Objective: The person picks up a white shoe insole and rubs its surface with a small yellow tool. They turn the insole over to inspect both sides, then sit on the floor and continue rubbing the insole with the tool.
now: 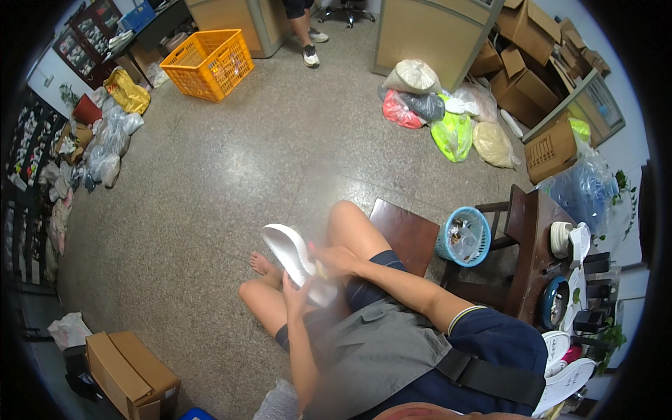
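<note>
A white shoe sole (285, 246) with a raised rim is held tilted above my lap, its far end pointing away to the left. My left hand (295, 295) grips its near left edge, fingers closed on it. Close against the sole's right side, my right hand (337, 262) is closed, with a small pinkish-red spot at its fingers. What it holds is too small and blurred to name. The sole's near end is smeared by haze over my lap, where a grey apron (392, 339) lies.
A brown wooden stool (406, 234) and a blue basket (478, 260) of scraps stand to my right, beside a dark wooden table (535, 241). Filled bags (453, 133) and an orange crate (203, 78) lie farther off. A cardboard box (126, 367) sits near left. Another person's legs (301, 31) show at the back.
</note>
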### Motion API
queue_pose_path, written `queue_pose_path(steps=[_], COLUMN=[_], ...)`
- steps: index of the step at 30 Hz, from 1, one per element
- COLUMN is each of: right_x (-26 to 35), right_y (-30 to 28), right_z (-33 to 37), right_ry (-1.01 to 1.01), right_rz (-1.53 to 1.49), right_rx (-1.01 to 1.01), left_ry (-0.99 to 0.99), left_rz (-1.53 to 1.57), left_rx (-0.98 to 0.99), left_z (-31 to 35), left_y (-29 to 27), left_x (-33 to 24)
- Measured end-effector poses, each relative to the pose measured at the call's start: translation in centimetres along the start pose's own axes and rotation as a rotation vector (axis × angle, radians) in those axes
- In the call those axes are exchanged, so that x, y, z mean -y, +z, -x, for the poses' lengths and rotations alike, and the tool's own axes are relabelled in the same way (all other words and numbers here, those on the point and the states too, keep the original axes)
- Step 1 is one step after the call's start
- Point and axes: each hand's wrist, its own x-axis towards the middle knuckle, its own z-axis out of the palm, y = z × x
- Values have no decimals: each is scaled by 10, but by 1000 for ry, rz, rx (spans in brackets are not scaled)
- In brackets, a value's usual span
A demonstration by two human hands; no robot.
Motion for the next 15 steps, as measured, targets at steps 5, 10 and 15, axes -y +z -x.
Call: queue_pose_path(steps=[5, 10, 15], right_x=[0, -2, -4], right_y=[-2, -1, 0], right_z=[0, 0, -2], right_ry=[-22, -38, -39], right_rz=[-1, -6, -34], right_rx=[1, -8, 12], left_ry=[-69, -81, -115], left_rz=[61, 89, 95], left_rx=[32, 50, 45], left_z=[-4, -7, -9], left_y=[-6, -10, -12], left_x=[11, 17, 19])
